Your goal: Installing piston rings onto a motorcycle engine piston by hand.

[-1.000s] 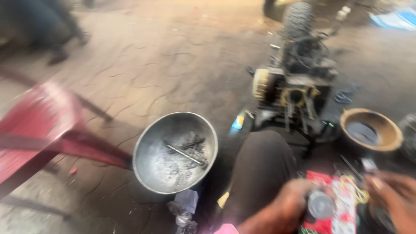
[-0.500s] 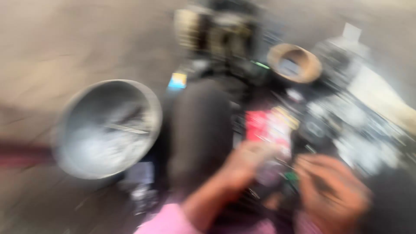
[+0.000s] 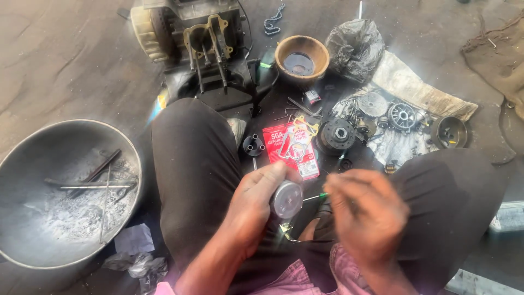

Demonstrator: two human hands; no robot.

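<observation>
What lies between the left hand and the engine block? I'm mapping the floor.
In the head view, a red packet and a small black part lie between the left hand and engine block.

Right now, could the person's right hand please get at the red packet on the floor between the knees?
Probably yes: the right hand hovers just short of the red packet, which lies uncovered on the floor, and only the left hand with its round metal part sits nearby.

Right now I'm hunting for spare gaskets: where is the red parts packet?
In the head view the red packet lies on the ground between the person's knees, just beyond the left hand, with the small black cylinder left of it and the round clutch part to its right.
</observation>
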